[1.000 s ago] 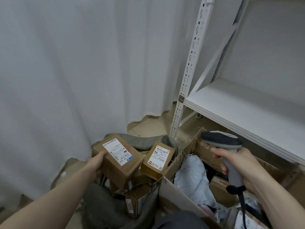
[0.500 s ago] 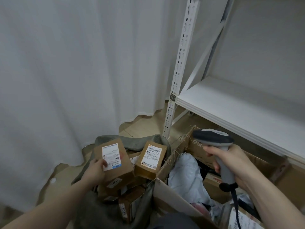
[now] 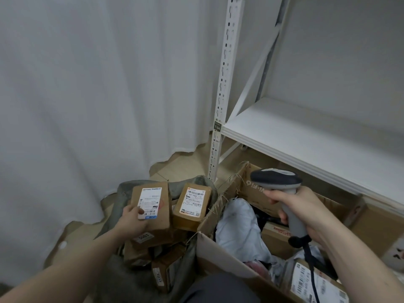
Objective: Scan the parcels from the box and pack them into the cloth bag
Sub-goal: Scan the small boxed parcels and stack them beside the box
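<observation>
While the left hand (image 3: 133, 219) grips the near corner of a brown cardboard parcel with a white shipping label (image 3: 153, 213), thumb pinching across the label's edge, the parcel rests on other small brown parcels heaped in the grey-green cloth bag (image 3: 122, 191). To the right, the right hand (image 3: 303, 215) is curled round the handle of a grey corded barcode scanner (image 3: 277, 182), held above the open brown cardboard box (image 3: 220, 250), where a pale plastic mailer (image 3: 238, 228) and more labelled parcels wait. Since the heap looks loose and sloped, the parcel could slide or topple off once let go, perhaps nudging the upright labelled parcel (image 3: 192, 204) just beside it. Beyond stand a white metal shelf (image 3: 306, 138) and a white curtain (image 3: 87, 84).
</observation>
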